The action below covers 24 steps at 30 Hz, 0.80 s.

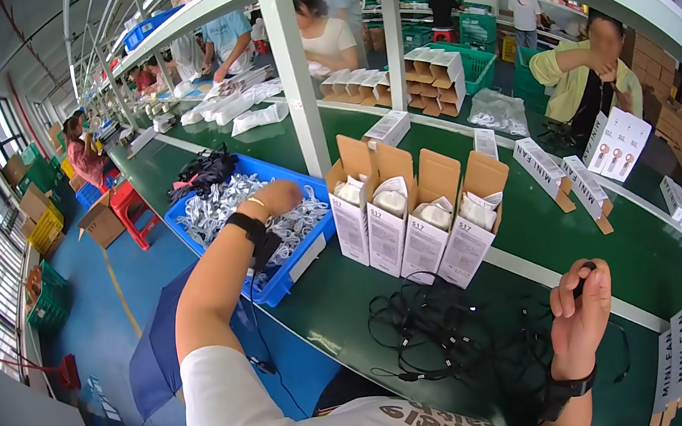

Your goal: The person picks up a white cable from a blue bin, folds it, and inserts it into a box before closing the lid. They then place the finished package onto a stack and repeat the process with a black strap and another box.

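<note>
We are reaching our left hand [279,197] into the blue bin [300,264] of white bagged items [222,202]; its fingers are curling, perhaps around one. Our right hand [580,312] is pinching a black cable [435,322] between closed fingertips.

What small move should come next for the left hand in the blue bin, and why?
Probably close the left hand on one white bagged item in the blue bin and lift it toward the open boxes; the right hand already holds a black cable.
</note>
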Tool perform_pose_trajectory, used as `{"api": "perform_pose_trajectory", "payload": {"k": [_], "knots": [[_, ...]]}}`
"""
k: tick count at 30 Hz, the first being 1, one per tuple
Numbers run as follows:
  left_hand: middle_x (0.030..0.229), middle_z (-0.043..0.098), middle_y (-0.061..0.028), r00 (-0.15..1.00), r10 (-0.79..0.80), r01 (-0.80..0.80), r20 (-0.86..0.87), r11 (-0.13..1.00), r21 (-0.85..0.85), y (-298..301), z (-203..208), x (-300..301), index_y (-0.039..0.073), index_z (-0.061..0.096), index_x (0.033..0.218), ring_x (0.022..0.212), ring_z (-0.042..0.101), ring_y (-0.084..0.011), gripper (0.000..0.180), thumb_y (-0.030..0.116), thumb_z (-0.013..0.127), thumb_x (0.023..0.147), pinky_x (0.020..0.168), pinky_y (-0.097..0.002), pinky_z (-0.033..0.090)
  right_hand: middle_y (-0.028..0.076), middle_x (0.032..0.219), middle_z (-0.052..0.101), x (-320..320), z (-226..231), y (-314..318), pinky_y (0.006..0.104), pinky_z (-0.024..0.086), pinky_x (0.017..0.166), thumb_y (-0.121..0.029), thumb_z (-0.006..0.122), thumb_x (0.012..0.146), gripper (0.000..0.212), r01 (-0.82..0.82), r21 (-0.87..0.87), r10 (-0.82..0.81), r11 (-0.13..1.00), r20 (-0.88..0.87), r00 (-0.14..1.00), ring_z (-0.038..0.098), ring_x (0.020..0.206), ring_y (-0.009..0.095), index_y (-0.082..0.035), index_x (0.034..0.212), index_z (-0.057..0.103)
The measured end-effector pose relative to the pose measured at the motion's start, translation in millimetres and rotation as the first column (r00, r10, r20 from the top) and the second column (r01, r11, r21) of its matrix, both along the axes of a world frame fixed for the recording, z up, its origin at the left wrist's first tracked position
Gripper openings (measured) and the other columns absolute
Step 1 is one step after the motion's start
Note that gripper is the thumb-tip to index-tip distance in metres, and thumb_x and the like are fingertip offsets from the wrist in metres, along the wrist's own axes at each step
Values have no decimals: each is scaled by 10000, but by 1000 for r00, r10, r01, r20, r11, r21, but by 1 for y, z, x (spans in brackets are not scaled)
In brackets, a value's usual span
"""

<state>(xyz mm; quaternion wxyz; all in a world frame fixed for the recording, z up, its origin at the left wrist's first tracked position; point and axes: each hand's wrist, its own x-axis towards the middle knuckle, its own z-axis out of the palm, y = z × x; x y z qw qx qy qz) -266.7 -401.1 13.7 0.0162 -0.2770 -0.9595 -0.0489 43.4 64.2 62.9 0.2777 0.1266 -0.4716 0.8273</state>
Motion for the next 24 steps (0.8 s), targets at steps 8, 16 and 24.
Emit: {"api": "perform_pose_trajectory", "payload": {"k": [8, 16, 24], "knots": [[930, 656, -161, 975, 211, -220, -68, 958, -185, 32, -18, 36, 132, 672, 918, 931, 616, -367, 192, 117, 595, 743, 779, -439, 508, 5, 826, 522, 1, -10, 1, 179, 277, 452, -162, 460, 987, 258, 60, 186, -74, 981, 73, 995, 370, 516, 40, -11, 1171, 561], [815, 630, -126, 969, 208, -170, -132, 953, 249, 1, -10, 33, 45, 570, 809, 828, 623, -303, 99, 139, 600, 822, 701, -413, 493, 13, 856, 547, -3, -12, -5, 172, 307, 477, -131, 480, 973, 304, 99, 415, -146, 904, 82, 986, 399, 532, 44, 0, 1239, 547], [871, 597, -75, 971, 36, 141, -238, 716, 684, 92, 71, 132, 29, 629, 1030, 811, 564, -163, 151, 88, 579, 900, 684, -263, 451, -1, 824, 559, -8, -24, -11, 174, 304, 477, -131, 484, 972, 247, -131, 481, 19, 867, 232, 973, 394, 542, 36, -21, 1177, 564]]}}
